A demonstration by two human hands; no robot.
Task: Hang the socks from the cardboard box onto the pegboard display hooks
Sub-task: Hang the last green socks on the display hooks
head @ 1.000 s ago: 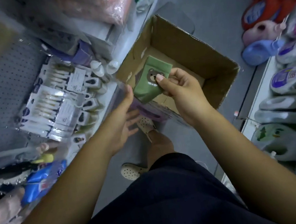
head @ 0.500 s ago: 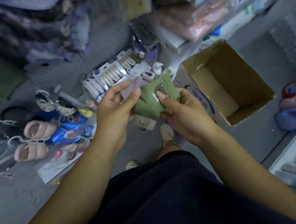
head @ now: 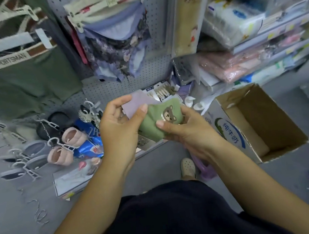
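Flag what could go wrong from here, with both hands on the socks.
1. The left hand and right hand grip the overlapping lilac sock and green bear sock; separating them could drop one.
2. The pegboard is crowded with hanging garments, so reaching a hook may snag something.
3. The cardboard box sits close by the person's feet: possible trip.

The socks sit between the left hand and the right hand, in front of the pegboard. Garments hang high on the pegboard, and slippers hang low at its left. To the right, the cardboard box rests on the floor, with the shelves behind it.
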